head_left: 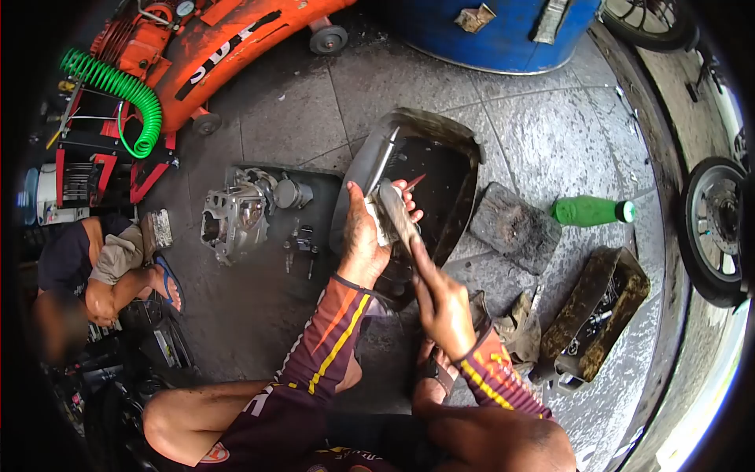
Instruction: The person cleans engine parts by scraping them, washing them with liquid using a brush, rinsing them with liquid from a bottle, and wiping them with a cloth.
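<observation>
My left hand (366,236) is closed around a light-grey metal part (384,224), most of it hidden by fingers and a tool. My right hand (447,315) grips a long, flat, grey-brown tool (401,216), whose upper end lies over the metal part; blur hides its exact kind. Both hands are above the near left side of a cut-open black container (464,149) with dark liquid in it. A slim silver rod-like tool (384,157) leans inside the container's left side. Beyond my left hand, a pointed red piece (415,182) shows.
Left lie an engine casing (236,216), a round metal part (292,193) and small parts (303,237). To the right are a sooty block (515,226), green bottle (586,212), rag (515,330) and cut jerrycan (621,275). An orange compressor (212,63) and blue drum (495,47) stand behind; another person (110,267) sits left.
</observation>
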The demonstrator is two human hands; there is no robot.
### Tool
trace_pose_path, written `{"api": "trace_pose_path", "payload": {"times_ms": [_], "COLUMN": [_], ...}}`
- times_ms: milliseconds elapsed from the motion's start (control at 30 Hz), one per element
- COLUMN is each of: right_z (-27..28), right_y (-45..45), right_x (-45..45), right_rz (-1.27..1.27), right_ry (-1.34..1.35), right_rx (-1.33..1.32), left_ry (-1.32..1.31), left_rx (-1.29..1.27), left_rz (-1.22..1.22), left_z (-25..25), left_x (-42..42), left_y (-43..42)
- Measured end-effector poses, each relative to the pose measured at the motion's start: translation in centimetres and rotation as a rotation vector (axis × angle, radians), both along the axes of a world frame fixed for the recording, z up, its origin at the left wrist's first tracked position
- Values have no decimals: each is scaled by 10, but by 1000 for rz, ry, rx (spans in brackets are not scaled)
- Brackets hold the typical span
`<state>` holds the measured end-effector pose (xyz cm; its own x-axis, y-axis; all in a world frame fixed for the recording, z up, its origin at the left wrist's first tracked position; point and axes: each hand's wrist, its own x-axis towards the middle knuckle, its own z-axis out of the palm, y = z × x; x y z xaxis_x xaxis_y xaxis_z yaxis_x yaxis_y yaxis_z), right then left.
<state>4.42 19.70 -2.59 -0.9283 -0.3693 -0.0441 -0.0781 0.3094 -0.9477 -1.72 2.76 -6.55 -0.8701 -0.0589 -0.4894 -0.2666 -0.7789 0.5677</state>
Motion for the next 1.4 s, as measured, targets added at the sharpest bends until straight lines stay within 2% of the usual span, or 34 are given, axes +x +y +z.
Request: {"api": "trace_pose_path", "payload": {"times_ms": [100, 133, 167, 200, 233, 300, 367, 433, 500, 567, 633, 700, 733, 767, 833, 900, 967, 1000, 1033, 1167, 1233, 1300, 1367, 1400], "right_z": [-15, -19, -30, -27, -22, -14, -20, -25, -21, -3, -1, -12, -5, -21, -17, -12, -24, -24, -24, -15, -18, -27, -8, -5], "right_y": [-6, -8, -11, -9, -7, -3, -5, -9, -5, -1, -1, -6, -8, -13, -13, -8, -13, -14, -15, -10, -14, -17, -12, -11], "right_x": [-4, -24, -38, -32, -27, 1, 7, -24, -30, -11, 6, -12, -29, -34, -21, 7, 2, -10, -27, -1, 5, -15, -34, -30], "right_rz": [-13, -49, -128, -111, -90, -45, -55, -110, -123, 7, 32, -24, -29, -112, -91, -38, -91, -103, -116, -83, -67, -138, -63, -65], "right_ry": [-42, 11, 100, 81, 79, 103, 108, 95, 104, -18, -56, -17, -104, 78, 136, 64, 147, 103, 68, 99, 124, 132, -60, -46], "right_rx": [18, 20, -16, 7, 25, -12, -23, -29, 3, 47, 60, 14, 81, -1, -2, -8, -80, -51, -19, -53, -82, -78, 69, 41], "left_ry": [27, -199, -216, -228, -224, -61, -59, -300, -249, -128, -79, -138, -275, -228, -188, -72, -77, -167, -260, -35, 9, -206, -201, -166], "left_rx": [-13, -135, -144, -163, -184, -148, -177, -166, -116, -168, -166, -142, -187, -159, -160, -131, -213, -180, -208, -88, -173, -193, -230, -210], "left_rz": [-67, 138, 124, 121, 125, -15, -17, 225, 194, 75, 37, 28, 165, 148, 128, 49, 21, 134, 136, -3, -57, 127, 127, 129], "left_z": [-15, 0, -6, -5, -1, -1, -1, 9, 7, 6, 14, 6, 2, 7, 7, 12, 7, 5, 5, 9, 13, 6, 9, 13], "left_x": [9, 12, 19, 19, 12, 2, 3, 7, 8, 3, -2, 8, 10, 12, 7, 2, 10, 13, 18, 5, 4, 12, 14, 9], "left_y": [-6, 20, 26, 27, 21, -2, -7, 21, 23, 5, -6, 3, 16, 22, 13, -6, -2, 14, 23, -2, -15, 12, 24, 21]}}
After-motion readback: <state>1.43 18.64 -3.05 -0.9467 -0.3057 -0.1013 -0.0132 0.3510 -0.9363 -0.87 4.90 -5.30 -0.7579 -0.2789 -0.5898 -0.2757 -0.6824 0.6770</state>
